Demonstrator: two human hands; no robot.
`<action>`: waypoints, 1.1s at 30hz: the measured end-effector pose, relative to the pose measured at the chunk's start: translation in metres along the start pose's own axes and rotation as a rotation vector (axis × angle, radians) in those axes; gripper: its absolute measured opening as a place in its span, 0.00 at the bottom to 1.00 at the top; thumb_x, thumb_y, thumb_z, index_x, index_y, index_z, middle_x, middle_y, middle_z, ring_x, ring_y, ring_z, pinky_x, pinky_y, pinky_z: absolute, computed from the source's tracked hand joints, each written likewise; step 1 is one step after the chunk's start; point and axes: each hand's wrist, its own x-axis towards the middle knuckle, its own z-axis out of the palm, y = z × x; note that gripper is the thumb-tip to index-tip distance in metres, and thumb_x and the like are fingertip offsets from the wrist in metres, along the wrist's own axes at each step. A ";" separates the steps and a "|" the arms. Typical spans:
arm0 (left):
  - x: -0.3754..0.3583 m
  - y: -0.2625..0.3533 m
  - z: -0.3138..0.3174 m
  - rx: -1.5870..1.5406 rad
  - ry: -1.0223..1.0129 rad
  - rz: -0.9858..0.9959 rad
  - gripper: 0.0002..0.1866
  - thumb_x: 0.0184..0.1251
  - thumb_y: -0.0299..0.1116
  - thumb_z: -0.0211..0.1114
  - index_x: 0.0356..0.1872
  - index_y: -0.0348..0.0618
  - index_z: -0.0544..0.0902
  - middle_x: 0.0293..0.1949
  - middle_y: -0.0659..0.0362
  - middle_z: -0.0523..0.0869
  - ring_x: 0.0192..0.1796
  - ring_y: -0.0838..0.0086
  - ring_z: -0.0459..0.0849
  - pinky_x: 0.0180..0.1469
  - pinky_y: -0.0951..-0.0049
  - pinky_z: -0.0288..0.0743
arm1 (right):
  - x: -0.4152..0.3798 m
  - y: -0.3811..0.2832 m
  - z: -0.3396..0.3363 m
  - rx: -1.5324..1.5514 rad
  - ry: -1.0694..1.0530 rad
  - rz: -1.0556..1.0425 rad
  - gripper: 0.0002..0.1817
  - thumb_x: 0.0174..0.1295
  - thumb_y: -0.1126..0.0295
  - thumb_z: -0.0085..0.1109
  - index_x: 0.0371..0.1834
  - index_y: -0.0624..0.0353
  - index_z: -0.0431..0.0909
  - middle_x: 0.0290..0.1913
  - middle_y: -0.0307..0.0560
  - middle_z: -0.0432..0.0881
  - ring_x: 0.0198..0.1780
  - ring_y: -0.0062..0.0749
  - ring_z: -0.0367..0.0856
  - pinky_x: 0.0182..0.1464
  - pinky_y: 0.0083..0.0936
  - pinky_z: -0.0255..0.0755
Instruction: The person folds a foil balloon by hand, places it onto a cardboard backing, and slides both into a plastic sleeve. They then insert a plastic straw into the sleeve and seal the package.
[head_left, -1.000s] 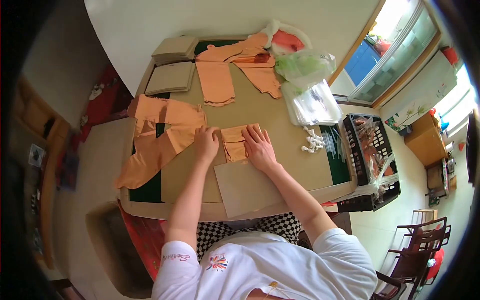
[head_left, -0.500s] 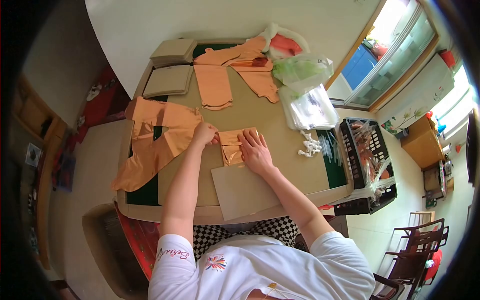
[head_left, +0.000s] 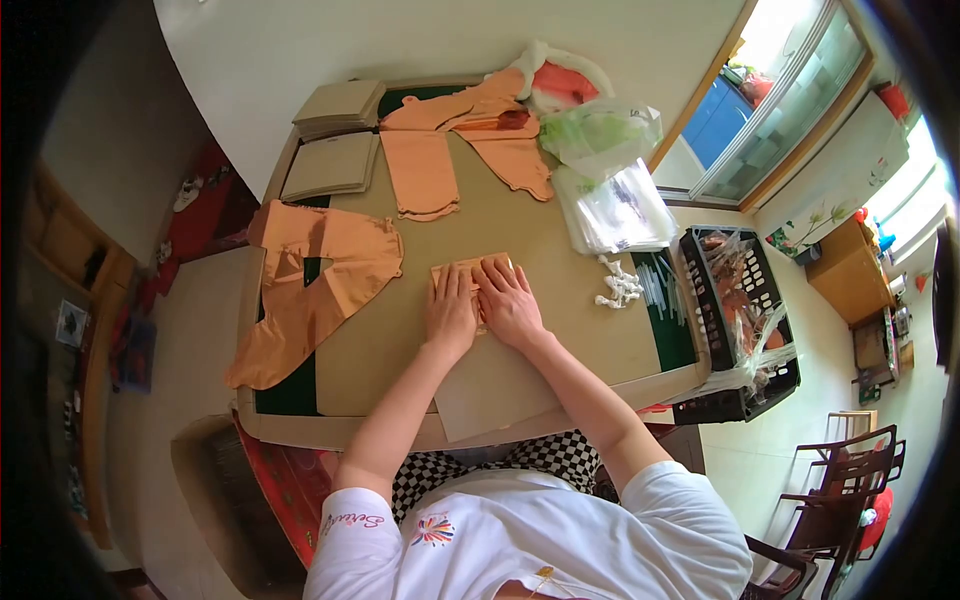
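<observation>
Both my hands lie flat, side by side, on a folded copper-coloured foil balloon (head_left: 474, 262) in the middle of the table. My left hand (head_left: 453, 308) has its fingers stretched out over the left half. Over the right half rests my right hand (head_left: 511, 305), fingers also extended. Much of the folded foil is hidden beneath them. Just below, partly under my forearms, is a grey-brown cardboard sheet (head_left: 490, 390). To the left spreads a large flat copper foil balloon (head_left: 335, 270), shaped like a numeral.
More flat foil balloons (head_left: 420, 170) lie toward the back, beside two cardboard stacks (head_left: 328, 165). Clear plastic bags (head_left: 615, 210), small white pieces (head_left: 618, 285) and thin clear straws (head_left: 660, 290) sit at the right. A black crate (head_left: 735, 300) stands off the table's right edge.
My left hand has moved right from the folded balloon's left edge and now lies flat on top of it. My right hand stays pressed in nearly the same place.
</observation>
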 end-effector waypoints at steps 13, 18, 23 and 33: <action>-0.004 0.000 -0.005 0.067 -0.124 -0.061 0.34 0.69 0.45 0.50 0.70 0.35 0.56 0.73 0.44 0.52 0.75 0.49 0.47 0.74 0.47 0.39 | 0.016 0.015 0.002 0.014 -0.089 0.129 0.26 0.70 0.58 0.41 0.69 0.56 0.63 0.72 0.44 0.62 0.74 0.37 0.53 0.74 0.47 0.41; -0.001 0.003 -0.012 0.125 -0.180 -0.080 0.36 0.69 0.49 0.49 0.72 0.37 0.55 0.74 0.45 0.51 0.76 0.49 0.44 0.74 0.49 0.37 | 0.016 0.034 -0.008 0.004 -0.090 0.198 0.26 0.70 0.57 0.42 0.68 0.56 0.64 0.71 0.44 0.63 0.75 0.35 0.53 0.74 0.48 0.41; -0.004 -0.001 -0.001 0.110 -0.137 -0.085 0.35 0.68 0.48 0.50 0.70 0.37 0.58 0.73 0.45 0.53 0.76 0.49 0.45 0.74 0.48 0.39 | -0.013 0.041 -0.034 -0.092 -0.032 0.140 0.25 0.69 0.60 0.46 0.68 0.54 0.65 0.72 0.47 0.62 0.74 0.40 0.56 0.73 0.48 0.45; 0.046 -0.024 -0.015 -0.083 -0.051 -0.241 0.25 0.65 0.46 0.53 0.54 0.37 0.75 0.57 0.46 0.77 0.57 0.52 0.75 0.57 0.53 0.68 | -0.089 -0.023 -0.058 0.051 -0.200 -0.031 0.25 0.67 0.59 0.45 0.68 0.48 0.65 0.71 0.46 0.62 0.74 0.39 0.54 0.74 0.47 0.44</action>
